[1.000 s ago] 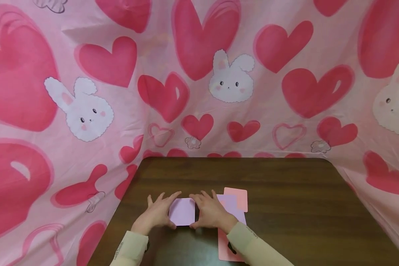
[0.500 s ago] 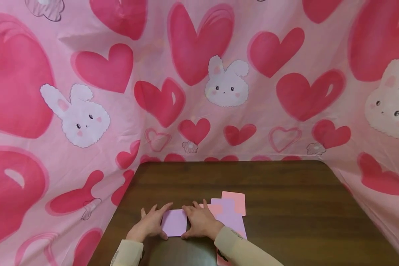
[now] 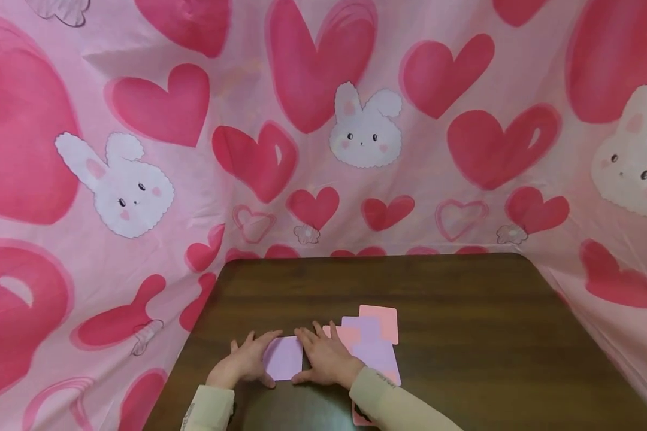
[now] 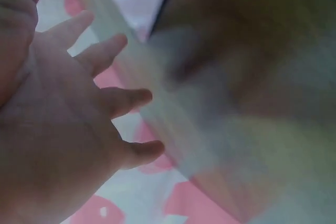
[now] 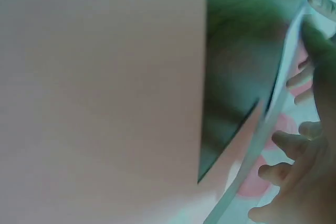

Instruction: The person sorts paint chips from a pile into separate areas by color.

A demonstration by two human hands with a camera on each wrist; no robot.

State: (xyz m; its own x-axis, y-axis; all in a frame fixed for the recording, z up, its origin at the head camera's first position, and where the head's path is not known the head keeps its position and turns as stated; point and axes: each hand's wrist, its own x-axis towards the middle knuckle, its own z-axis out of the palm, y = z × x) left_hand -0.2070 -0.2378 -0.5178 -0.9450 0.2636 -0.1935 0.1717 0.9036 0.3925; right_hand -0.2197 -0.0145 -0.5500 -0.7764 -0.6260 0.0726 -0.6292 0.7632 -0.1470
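Observation:
A light purple paper square point(image 3: 283, 358) lies on the dark wooden table between both hands. Along its left edge, my left hand point(image 3: 241, 362) touches near the corners with thumb and index finger, its other fingers spread. On the opposite edge my right hand point(image 3: 323, 359) does likewise, thumb at the near corner and fingertips at the far one. Whether the square is one sheet or several cannot be told. In the left wrist view the left fingers point(image 4: 100, 53) stand apart and fairly straight. Right of the right hand, pink cards point(image 3: 390, 326) and purple cards point(image 3: 380, 359) overlap.
The wooden table point(image 3: 474, 347) has rounded far corners. A pink cloth point(image 3: 426, 155) printed with hearts and rabbits hangs behind it and at its sides. Another pink card point(image 3: 362, 417) shows partly under the right sleeve point(image 3: 393, 401).
Both hands and the purple square have shifted slightly left and nearer, mostly in the first half second. The overlapping cards at the right have stayed put. The head view has shifted a little.

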